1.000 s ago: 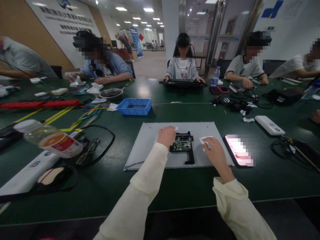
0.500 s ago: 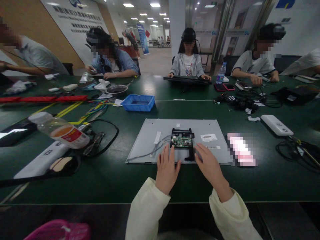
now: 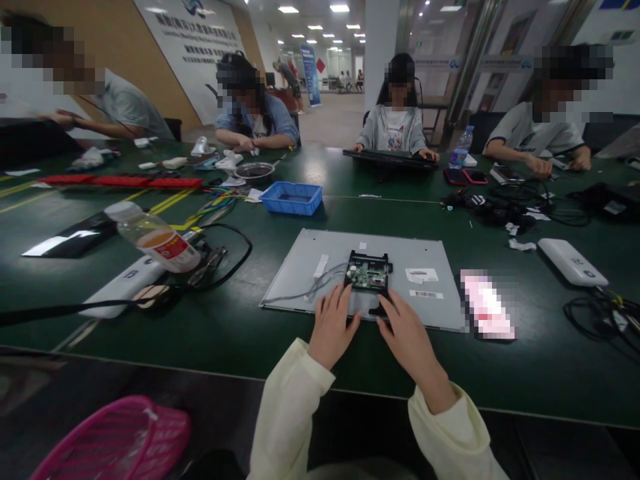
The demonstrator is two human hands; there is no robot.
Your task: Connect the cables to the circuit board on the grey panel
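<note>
A grey metal panel (image 3: 300, 267) lies flat on the green table in front of me. A small green circuit board in a black frame (image 3: 369, 275) sits on its middle, with thin wires running left to a white tape strip (image 3: 321, 265). My left hand (image 3: 333, 325) rests palm down at the panel's near edge, fingers apart, just left of the board. My right hand (image 3: 407, 337) lies beside it, fingertips touching the black frame's lower end. Neither hand holds anything.
A lit phone (image 3: 486, 305) lies right of the panel. A blue tray (image 3: 293, 197) stands behind it. A tipped bottle (image 3: 159, 239), black cables and a white device (image 3: 571, 261) flank the sides. A pink basket (image 3: 117, 440) is below the table edge. Several people sit across the table.
Both hands have drawn back from the panel's middle to its near edge and come closer together. My view has swung to the left and down, bringing the pink basket into sight.
</note>
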